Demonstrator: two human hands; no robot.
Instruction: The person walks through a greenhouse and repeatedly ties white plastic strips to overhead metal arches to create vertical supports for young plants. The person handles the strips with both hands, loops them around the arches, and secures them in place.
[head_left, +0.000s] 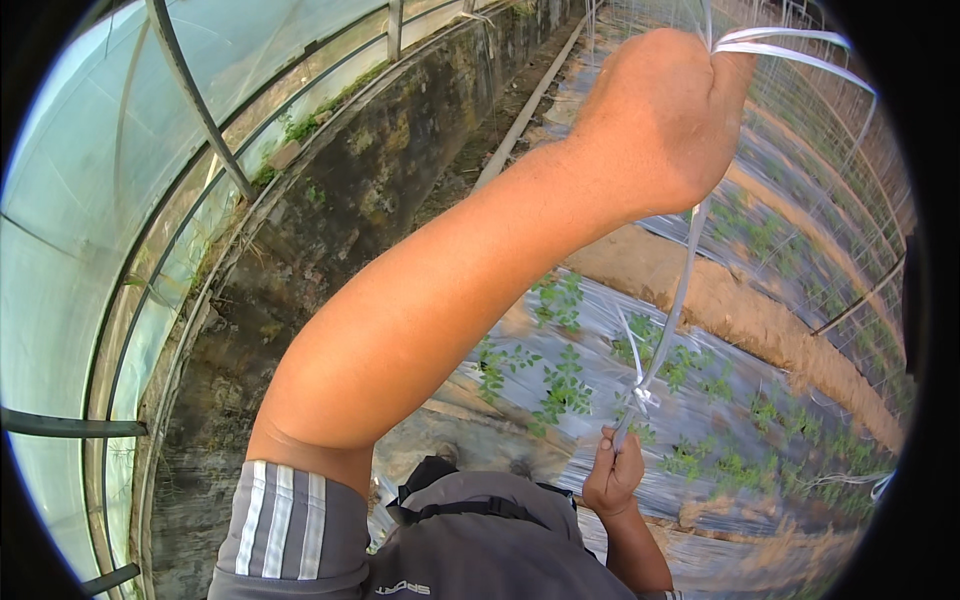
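My left hand (667, 112) is raised high at the upper right, its fist closed around white plastic twine (681, 292). Loops of the twine fan out from the top of the fist, and a strand runs down beneath it. Lower down, in front of my body, my right hand (615, 472) pinches this strand between thumb and fingers. Just above the right hand sits a knot (641, 396) with a short loose tail sticking up. The fingertips of my left hand are turned away and mostly hidden.
Young green plants (564, 390) grow through silvery plastic mulch film (600, 330). A bare soil strip (757, 307) crosses between beds. To the left stand a stained low wall (352, 172) and the greenhouse's curved metal frame (199, 97) with plastic sheeting. Thin strings hang at the upper right.
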